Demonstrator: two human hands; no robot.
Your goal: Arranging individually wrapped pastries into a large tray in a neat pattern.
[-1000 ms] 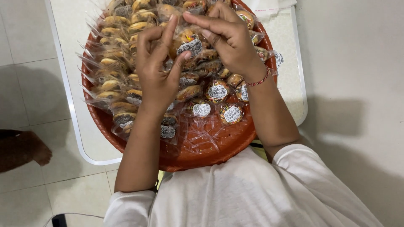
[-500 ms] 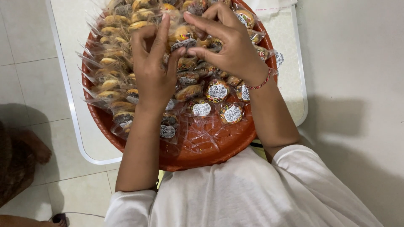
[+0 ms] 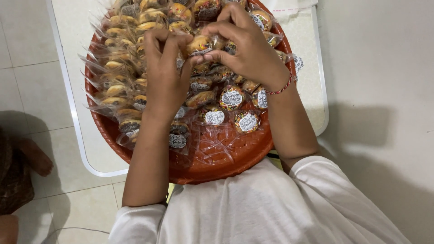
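Orange woven tray (image 3: 217,167) on a white table (image 3: 81,149), packed with small cookies in clear plastic; neat rows (image 3: 117,72) down the left side, looser ones with round stickers (image 3: 232,98) near the front edge.

Both hands up over the far half of the tray, meeting on one packet (image 3: 201,44). Held just above the heap there, between the two sets of fingertips, not lying among the others.

Left hand (image 3: 165,77): fingers curled in now, tips pinched on the packet's left side. A second ago, stretched long and straight, spread over the pile. So: gone from open reach to a closed pinch.

Right hand (image 3: 251,52), red thread bracelet (image 3: 282,88) at the wrist: thumb and first fingers bent tight round the packet's right end and top edge, much as half a second ago, only drawn a little closer to the left hand.

Judging from that: packet now gripped from both sides and worked at its wrapper, rather than merely sorted through. Exactly what the fingertips do to the plastic, too small and too hidden to tell.

Rest of the heap unmoved across the three moments. At the left edge, on the floor tiles, another person's foot (image 3: 31,156), well apart from the tray.
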